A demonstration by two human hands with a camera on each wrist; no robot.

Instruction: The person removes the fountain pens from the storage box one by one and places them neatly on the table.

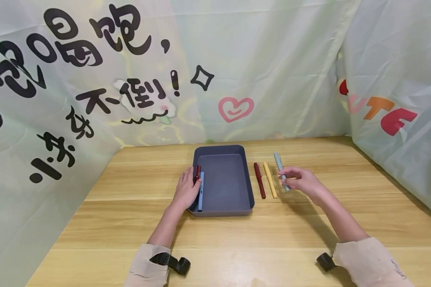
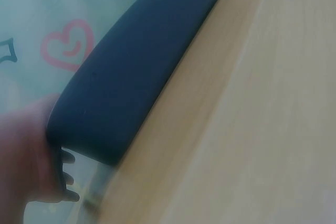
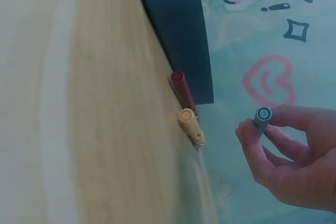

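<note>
Pens (image 1: 201, 195) in tray (image 1: 224, 179): head cam only; R grip (image 1: 299, 181) pinches grey-blue pen (image 1: 278, 161), L grip (image 1: 186, 190) pinches tray.

The left sleeve (image 1: 146, 268) over there is beige with a black strap (image 1: 159, 258); the beige right sleeve (image 1: 368, 263) carries dark marks (image 1: 398, 268).

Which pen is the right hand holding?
The rightmost, pale blue pen; a red pen and yellow pen lie on the table, two others in the tray.
</note>
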